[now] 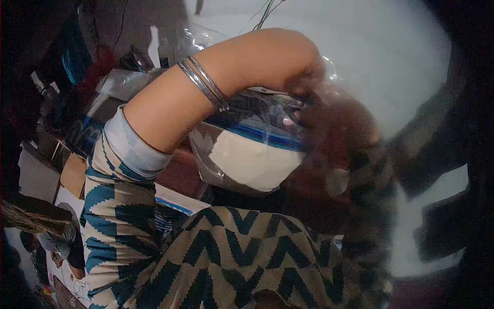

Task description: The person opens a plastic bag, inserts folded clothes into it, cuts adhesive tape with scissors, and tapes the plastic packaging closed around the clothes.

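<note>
My left hand [303, 67], with two silver bangles on its wrist, is bent inward with curled fingers at the top edge of a clear plastic bag [206, 149]. Inside the bag, folded cream cloth [252, 159] lies below layers of blue and dark cloth [262, 135]. My right hand [339, 116] is dark and blurred at the bag's right side, close to the left fingertips. Its fingers are too smeared to make out.
My patterned lap [242, 252] is below the bag. Clear plastic wrapping [126, 82] and a cardboard piece [73, 175] lie left. A pale, hazy surface [381, 41] fills the upper right. At the lower left, part of another person's foot or hand [56, 257] shows indistinctly.
</note>
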Motion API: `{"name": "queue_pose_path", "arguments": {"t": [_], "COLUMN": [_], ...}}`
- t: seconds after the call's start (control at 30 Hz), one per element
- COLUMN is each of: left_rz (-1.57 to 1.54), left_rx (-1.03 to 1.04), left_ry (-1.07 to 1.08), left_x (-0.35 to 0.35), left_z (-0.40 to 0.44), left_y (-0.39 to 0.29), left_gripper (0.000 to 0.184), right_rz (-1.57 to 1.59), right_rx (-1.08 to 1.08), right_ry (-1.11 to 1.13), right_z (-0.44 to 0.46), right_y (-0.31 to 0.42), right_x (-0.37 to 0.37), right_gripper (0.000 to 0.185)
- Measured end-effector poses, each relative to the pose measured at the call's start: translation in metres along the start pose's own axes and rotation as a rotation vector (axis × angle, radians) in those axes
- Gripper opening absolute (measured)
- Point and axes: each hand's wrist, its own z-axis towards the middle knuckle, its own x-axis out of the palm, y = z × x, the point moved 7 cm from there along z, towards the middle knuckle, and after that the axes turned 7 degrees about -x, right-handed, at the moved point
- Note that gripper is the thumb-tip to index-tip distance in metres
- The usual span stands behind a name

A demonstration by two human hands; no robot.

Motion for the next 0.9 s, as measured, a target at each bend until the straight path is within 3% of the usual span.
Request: {"name": "queue_pose_path", "arguments": {"t": [0.17,0.33,0.47,0.57,0.67,0.9], "left_rz": [-0.038,-0.062,-0.117,-0.036,0.051,0.003], "left_rx": [-0.038,0.183,0.037,0.209,0.03,-0.065], "left_ry": [-0.006,-0.171,-0.133,-0.094,-0.393,-0.33], "left_x": [-0.002,-0.006,-0.007,-0.001,0.0,0.001], "left_z": [0.0,0.012,0.017,0.007,0.003,-0.004], "left_y": [0.006,-0.011,-0.011,-0.031,-0.03,-0.049], "left_gripper": [0.015,0.016,0.018,0.018,0.017,0.014], "right_rz": [-0.256,-0.499,-0.589,-0.625,-0.659,-0.71], "right_rx": [-0.203,-0.311,-0.345,-0.357,-0.366,-0.38], "right_ry": [-0.022,-0.008,-0.003,0.013,0.021,0.047], "right_z": [0.02,0.037,0.048,0.055,0.061,0.072], "right_y": [0.006,0.004,-0.001,-0.004,-0.005,-0.009], "right_x": [0.009,0.007,0.006,0.008,0.008,0.013], "right_gripper": [0.039,0.039,0.038,0.038,0.038,0.037]}}
